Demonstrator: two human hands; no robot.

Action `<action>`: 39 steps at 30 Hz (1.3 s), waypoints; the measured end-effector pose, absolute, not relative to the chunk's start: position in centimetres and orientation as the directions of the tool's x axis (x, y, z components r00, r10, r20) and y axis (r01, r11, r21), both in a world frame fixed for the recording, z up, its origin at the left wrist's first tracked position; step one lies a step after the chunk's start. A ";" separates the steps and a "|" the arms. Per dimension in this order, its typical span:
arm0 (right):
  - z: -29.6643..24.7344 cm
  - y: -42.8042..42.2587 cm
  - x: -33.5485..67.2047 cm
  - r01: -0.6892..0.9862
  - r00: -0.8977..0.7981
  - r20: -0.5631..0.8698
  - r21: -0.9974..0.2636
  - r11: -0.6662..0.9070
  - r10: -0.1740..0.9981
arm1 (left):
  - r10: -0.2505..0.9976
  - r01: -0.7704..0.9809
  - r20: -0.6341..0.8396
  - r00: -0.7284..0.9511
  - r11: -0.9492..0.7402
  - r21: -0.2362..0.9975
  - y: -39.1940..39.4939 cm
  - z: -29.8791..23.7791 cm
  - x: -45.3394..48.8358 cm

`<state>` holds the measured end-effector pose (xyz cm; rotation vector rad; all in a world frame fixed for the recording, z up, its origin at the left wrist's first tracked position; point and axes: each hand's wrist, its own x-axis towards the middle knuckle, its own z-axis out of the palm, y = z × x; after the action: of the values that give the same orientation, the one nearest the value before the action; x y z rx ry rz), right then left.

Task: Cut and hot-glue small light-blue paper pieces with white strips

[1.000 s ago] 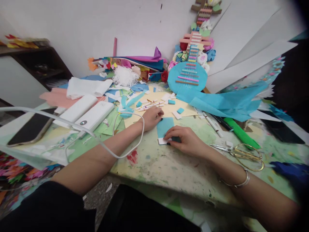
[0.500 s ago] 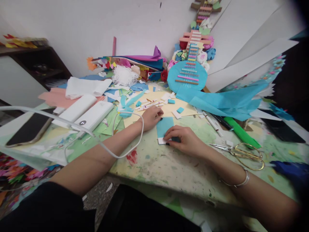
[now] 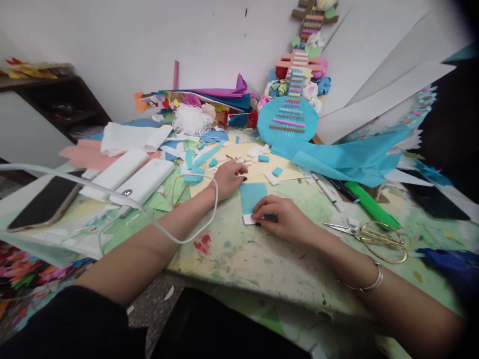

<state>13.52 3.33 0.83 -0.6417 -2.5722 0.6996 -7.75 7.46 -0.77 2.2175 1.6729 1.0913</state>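
Note:
A small light-blue paper rectangle (image 3: 253,195) lies flat on the paint-stained table, with a small white piece (image 3: 248,219) along its near edge. My right hand (image 3: 281,215) is closed, thumb and fingers pinching the white piece at the blue paper's near end. My left hand (image 3: 229,180) hovers or rests just left of the paper's far corner, apart from it. Its fingers are loosely bent and hold nothing visible. Beyond it lie several thin white sticks or pens (image 3: 245,161), partly hidden by the hand. Small blue-and-white blocks (image 3: 272,178) sit behind the blue paper.
Gold-handled scissors (image 3: 364,235) and a green roll (image 3: 372,205) lie to the right. At the left are white power banks (image 3: 147,182), a phone (image 3: 43,202) and a white cable (image 3: 160,228) looping over my left forearm. A blue paper lute (image 3: 288,119) leans behind.
My left hand has drawn slightly left, away from the blue paper's far corner. My right hand stays at the near end of the paper.

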 end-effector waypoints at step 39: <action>1.6 -6.7 38.9 0.940 0.290 0.417 -0.292 -0.175 0.861 | 0.676 0.501 0.022 0.737 -0.567 0.654 3.5 2.2 -6.6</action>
<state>38.85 -6.73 1.64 -2.0736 -1.6064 -0.2128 -6.63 3.49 2.24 2.2974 0.8837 0.3571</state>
